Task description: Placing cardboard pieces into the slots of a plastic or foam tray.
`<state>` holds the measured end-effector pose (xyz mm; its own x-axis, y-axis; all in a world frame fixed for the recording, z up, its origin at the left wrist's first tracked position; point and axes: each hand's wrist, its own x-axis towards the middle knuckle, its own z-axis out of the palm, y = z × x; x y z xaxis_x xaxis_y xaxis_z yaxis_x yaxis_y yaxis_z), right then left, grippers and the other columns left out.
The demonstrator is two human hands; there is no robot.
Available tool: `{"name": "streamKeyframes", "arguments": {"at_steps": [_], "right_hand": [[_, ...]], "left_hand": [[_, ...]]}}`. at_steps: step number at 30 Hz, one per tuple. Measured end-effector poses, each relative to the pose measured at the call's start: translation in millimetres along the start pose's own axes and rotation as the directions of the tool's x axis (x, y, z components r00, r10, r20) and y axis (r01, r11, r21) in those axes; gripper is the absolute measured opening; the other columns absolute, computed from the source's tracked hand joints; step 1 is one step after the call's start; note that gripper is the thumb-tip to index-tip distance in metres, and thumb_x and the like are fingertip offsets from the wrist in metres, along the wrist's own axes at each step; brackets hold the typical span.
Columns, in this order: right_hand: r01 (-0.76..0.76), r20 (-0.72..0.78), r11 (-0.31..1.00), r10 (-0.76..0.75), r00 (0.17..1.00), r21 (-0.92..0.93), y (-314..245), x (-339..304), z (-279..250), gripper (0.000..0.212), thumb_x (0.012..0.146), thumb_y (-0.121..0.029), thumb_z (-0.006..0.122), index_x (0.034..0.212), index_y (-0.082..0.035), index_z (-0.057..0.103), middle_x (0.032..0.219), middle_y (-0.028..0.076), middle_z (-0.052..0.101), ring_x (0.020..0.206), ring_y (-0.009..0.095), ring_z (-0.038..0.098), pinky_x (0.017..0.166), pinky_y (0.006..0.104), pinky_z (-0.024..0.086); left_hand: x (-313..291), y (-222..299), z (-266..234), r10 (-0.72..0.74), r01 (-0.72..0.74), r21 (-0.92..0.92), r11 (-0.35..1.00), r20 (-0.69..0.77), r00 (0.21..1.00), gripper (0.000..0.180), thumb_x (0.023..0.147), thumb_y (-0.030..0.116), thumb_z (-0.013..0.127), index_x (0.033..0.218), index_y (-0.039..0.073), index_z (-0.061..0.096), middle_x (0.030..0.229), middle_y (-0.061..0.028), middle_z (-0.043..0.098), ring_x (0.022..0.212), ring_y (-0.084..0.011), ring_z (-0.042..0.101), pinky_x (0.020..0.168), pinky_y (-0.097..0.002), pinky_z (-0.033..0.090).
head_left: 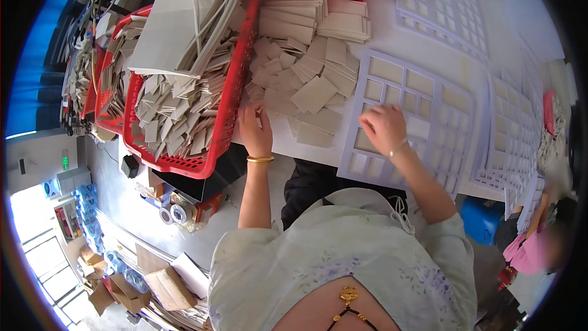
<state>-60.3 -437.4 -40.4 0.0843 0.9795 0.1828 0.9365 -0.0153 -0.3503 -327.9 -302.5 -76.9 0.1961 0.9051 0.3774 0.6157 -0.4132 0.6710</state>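
Note:
My left hand point(256, 130) is at the table's near edge, beside a red plastic basket and next to a pile of loose grey cardboard pieces point(315, 95). Its fingers point away from me and stand slightly apart, with nothing visible in them. Over a white panel with rectangular openings point(398, 64), my right hand point(386, 127) is closed, its fingers curled down onto the grid. Whatever lies between those fingertips is hidden. Several openings of this panel show grey inside, while others show white.
The red basket point(211, 162) brims with small cardboard pieces, and large grey sheets point(177, 21) lie across it. Stacked cards point(343, 21) sit behind the loose pile. More white panels point(441, 3) lie at the far right. Another person's pink garment point(528, 251) shows at right.

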Motion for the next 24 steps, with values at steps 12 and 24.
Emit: {"name": "streamKeyframes", "arguments": {"at_steps": [12,24], "right_hand": [[0.014,-0.113,0.993,-0.027,0.993,-0.115,-26.4,204.3,69.0,0.020,0.071,-0.032,0.073,0.077,-0.016,0.062,0.084,-0.001,0.065,0.089,0.020,0.059,0.079,0.0373,0.036],[0.026,-0.130,0.998,-0.019,0.991,0.056,-9.8,197.3,70.1,0.015,0.066,-0.013,0.067,0.076,-0.016,0.057,0.071,0.002,0.062,0.077,0.022,0.060,0.079,0.0368,0.034]], "left_hand": [[60.1,13.6,24.3,0.167,-0.167,0.017,0.986,-0.027,0.986,0.015,0.081,0.000,0.061,0.095,0.004,0.060,0.088,-0.0106,0.061,0.067,-0.0251,0.061,0.060,-0.0333,0.049],[74.0,22.8,43.4,0.160,-0.161,-0.083,0.983,-0.016,0.987,0.012,0.080,-0.002,0.063,0.091,0.005,0.062,0.083,-0.0086,0.060,0.060,-0.0193,0.056,0.053,-0.0292,0.044]]}}
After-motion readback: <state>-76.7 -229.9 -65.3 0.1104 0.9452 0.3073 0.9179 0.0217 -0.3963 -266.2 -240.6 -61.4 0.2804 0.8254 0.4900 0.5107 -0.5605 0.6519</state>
